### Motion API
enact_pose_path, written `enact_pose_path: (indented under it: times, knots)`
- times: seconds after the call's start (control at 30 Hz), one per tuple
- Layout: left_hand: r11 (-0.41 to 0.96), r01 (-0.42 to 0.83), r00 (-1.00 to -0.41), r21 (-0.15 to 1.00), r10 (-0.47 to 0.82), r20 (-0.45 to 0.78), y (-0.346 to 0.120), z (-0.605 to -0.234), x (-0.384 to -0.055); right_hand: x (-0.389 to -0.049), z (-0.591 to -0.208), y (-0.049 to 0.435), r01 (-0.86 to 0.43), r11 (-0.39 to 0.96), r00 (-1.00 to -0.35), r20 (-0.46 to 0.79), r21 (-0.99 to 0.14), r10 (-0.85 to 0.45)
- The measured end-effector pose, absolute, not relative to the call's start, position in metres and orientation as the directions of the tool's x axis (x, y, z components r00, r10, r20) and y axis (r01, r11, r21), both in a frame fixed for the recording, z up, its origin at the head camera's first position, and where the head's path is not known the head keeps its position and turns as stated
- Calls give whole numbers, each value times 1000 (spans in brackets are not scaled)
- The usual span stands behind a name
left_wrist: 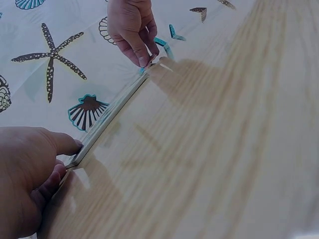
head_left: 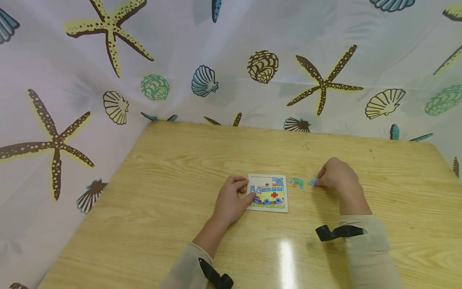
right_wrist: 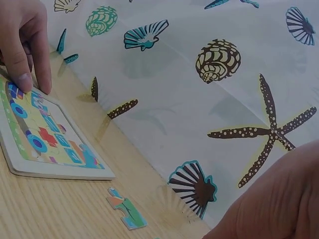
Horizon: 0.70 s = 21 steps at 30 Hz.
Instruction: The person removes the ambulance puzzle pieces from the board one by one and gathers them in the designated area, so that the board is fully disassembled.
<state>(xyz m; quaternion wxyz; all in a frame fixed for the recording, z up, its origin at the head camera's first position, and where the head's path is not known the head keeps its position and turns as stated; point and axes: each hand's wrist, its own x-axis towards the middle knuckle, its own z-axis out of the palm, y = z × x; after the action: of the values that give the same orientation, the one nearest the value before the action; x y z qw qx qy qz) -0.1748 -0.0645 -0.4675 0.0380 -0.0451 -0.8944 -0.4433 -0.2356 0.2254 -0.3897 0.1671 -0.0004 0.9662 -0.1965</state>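
A square jigsaw puzzle board (head_left: 286, 200) with a pale frame lies on the table, showing a yellow ambulance with a red cross. Its upper left part is bare backing. My left hand (head_left: 232, 200) grips the board's left edge, the thumb on top over the picture; the left wrist view shows fingers of the left hand (left_wrist: 22, 174) at the frame's corner. To the right of the board, my right hand (head_left: 337, 176) pinches a small blue and pink puzzle piece (head_left: 313, 182). Between them lies a loose green, blue and orange puzzle piece (head_left: 298, 182), seen close beside the frame in the right wrist view.
The wood-grain table (head_left: 173, 172) extends around the board on all sides. Behind it and at its left hangs a white curtain (head_left: 231, 36) printed with starfish and shells. Black straps (head_left: 339, 232) sit on both sleeves.
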Motion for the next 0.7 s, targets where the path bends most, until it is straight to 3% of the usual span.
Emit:
enact_pose_path:
  times: [0.13,0.43,0.7]
  knots:
    - [609,118,-993,784,46,113,-64,-468,-175,-235,-392,224,65,914,-946,-316,-399,-71]
    - [604,98,-995,791,39,94,-65,-467,-174,-238,-396,225,50,820,-904,-376,-570,-206]
    - [592,94,-995,801,38,90,-64,-466,-174,-240,-395,222,-79,824,-942,-228,-561,-246]
